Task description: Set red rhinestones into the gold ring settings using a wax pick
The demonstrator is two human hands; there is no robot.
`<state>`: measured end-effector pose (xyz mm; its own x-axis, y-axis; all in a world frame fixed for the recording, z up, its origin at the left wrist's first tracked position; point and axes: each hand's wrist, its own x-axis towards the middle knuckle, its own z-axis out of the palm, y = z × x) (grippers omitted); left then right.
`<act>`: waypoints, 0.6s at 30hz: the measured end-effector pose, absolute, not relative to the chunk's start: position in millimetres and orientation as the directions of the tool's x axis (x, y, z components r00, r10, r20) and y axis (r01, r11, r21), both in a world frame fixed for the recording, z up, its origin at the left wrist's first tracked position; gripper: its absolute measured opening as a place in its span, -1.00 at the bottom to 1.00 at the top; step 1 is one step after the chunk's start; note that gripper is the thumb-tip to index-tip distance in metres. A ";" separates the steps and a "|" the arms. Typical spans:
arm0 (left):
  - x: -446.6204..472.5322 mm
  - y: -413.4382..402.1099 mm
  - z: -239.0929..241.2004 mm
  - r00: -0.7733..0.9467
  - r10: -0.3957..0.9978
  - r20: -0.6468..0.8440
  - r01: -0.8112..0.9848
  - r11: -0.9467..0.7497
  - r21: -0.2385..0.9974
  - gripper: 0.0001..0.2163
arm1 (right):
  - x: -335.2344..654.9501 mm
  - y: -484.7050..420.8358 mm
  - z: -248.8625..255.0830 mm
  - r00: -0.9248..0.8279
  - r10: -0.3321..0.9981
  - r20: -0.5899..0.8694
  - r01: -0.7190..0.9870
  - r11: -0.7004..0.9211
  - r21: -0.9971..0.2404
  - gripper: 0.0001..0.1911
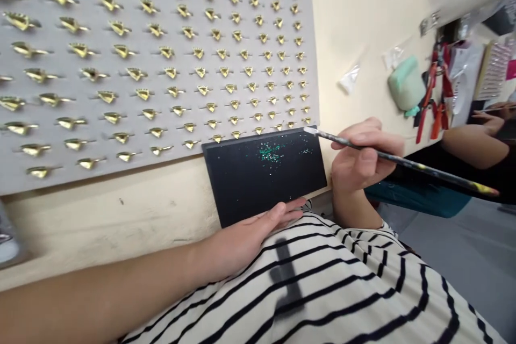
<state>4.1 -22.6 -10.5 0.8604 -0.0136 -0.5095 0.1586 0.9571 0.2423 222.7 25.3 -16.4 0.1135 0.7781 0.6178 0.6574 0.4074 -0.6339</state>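
My right hand pinches a thin dark stick with a pale pointed tip, possibly a wax-tipped gem picker. Its tip is over the far right corner of a black tray. Small green and clear stones lie scattered on that tray. Along the tray's near edge rests my left hand, fingers stretched out and holding nothing that I can see. Beyond the tray, a grey board carries rows of gold rings with triangular heads.
Right of the board, a small plastic bag and a pale green wrapped lump lie on the cream table. Red-handled pliers stand near the table's edge. Another person's arm shows at the far right.
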 end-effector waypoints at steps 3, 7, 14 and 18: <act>3.6 -20.1 -9.8 0.867 -0.014 -0.498 0.162 0.953 0.256 -0.55 | 224.4 26.0 -22.2 0.143 0.683 0.717 0.641 0.488 -0.592 -0.83; 3.3 -16.8 -8.8 0.875 -0.023 -0.484 0.184 0.939 0.289 -0.53 | 224.8 24.8 -23.6 0.133 0.682 0.720 0.671 0.473 -0.572 -0.82; 2.5 -13.4 -5.5 0.862 -0.024 -0.506 0.218 0.919 0.328 -0.52 | 226.3 17.5 -17.9 -0.019 0.799 0.602 0.818 0.358 -0.449 -0.81; 1.6 -10.3 -3.6 0.862 -0.024 -0.506 0.233 0.906 0.354 -0.54 | 224.4 16.9 -17.7 -0.014 0.826 0.563 0.854 0.303 -0.423 -0.80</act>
